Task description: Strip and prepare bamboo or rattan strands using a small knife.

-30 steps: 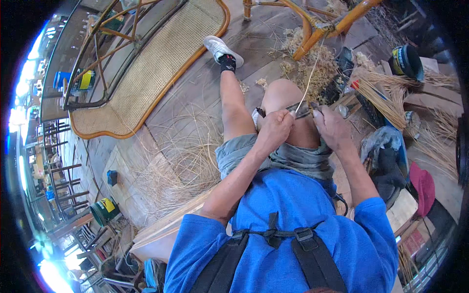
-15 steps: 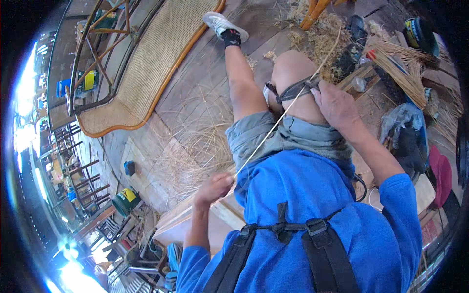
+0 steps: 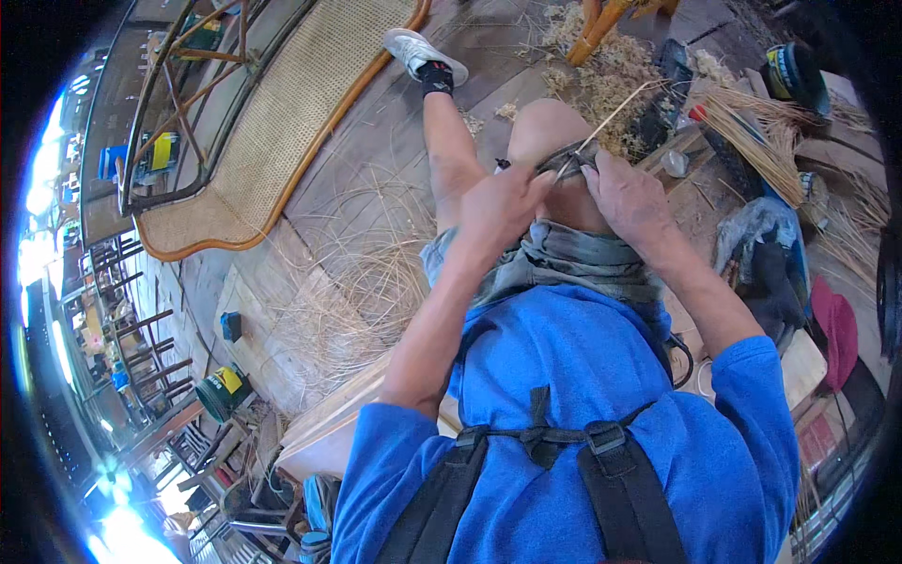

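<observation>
A thin pale cane strip (image 3: 618,115) slants up and away from the dark cloth band (image 3: 554,162) tied around my right knee. My left hand (image 3: 503,209) is closed at the near end of the strip, its fingertips beside the band. Just to its right, my right hand (image 3: 631,199) rests closed on the thigh, thumb against the band where the strip crosses. Whatever lies under the right fingers is hidden. A small dark edge shows between the two hands, too small to name.
Loose curled cane shavings (image 3: 362,273) litter the floor at left. A woven cane panel (image 3: 272,122) with a wooden rim lies beyond them. At right are a bundle of cane strips (image 3: 756,150), a dark bucket (image 3: 797,77) and a maroon cap (image 3: 834,329).
My left hand has moved from low at the left up to the knee, beside the right hand. Less of the strip shows beyond the knee; the right hand stays there.
</observation>
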`<state>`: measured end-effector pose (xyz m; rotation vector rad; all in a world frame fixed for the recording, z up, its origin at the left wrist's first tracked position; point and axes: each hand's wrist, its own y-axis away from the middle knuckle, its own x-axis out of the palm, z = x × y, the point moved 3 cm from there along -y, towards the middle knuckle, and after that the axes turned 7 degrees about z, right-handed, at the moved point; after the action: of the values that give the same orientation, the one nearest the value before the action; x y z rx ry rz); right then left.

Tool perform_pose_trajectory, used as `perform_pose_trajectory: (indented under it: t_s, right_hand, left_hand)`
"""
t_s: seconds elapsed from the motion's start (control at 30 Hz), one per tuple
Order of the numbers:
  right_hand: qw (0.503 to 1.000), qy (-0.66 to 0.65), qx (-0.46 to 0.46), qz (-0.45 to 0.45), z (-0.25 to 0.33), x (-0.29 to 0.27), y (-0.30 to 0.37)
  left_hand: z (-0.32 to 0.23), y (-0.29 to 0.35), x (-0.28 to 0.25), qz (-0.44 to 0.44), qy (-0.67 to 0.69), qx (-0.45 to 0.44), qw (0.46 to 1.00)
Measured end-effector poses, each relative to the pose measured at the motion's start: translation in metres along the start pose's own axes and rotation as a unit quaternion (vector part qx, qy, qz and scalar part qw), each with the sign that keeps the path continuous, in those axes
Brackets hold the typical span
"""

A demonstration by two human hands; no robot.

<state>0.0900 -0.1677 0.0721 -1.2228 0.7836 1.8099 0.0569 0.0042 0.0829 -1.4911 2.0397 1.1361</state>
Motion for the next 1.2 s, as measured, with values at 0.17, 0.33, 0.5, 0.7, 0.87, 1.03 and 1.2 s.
perform_pose_trajectory:
  t_s: [0.17,0.33,0.5,0.7,0.87,1.03,1.2]
  right_hand:
    - [1.0,-0.007,0.009,-0.003,-0.007,0.004,0.0]
    - [0.996,0.005,0.073,0.051,-0.023,0.005,-0.006]
    - [0.995,-0.071,0.016,0.065,-0.042,0.004,-0.01]
    - [0.876,-0.461,0.122,0.077,-0.04,-0.027,0.002]
    - [0.798,-0.55,0.156,0.192,0.008,-0.032,0.033]
    - [0.696,-0.668,0.111,0.241,0.039,-0.007,0.042]
    - [0.687,-0.67,0.102,0.26,0.051,-0.005,0.033]
  left_hand:
    - [0.002,-0.019,0.029,-0.021,0.063,0.069,0.995]
    - [0.066,0.098,0.024,0.169,0.152,-0.031,0.973]
    - [0.072,0.175,0.013,0.172,0.329,-0.211,0.905]
    - [0.001,0.079,0.006,0.009,0.293,0.008,0.956]
    - [-0.015,0.053,-0.001,0.049,0.326,0.019,0.944]
    - [-0.007,0.056,0.004,0.028,0.279,0.035,0.959]
    - [0.003,0.062,0.016,0.016,0.329,-0.025,0.944]
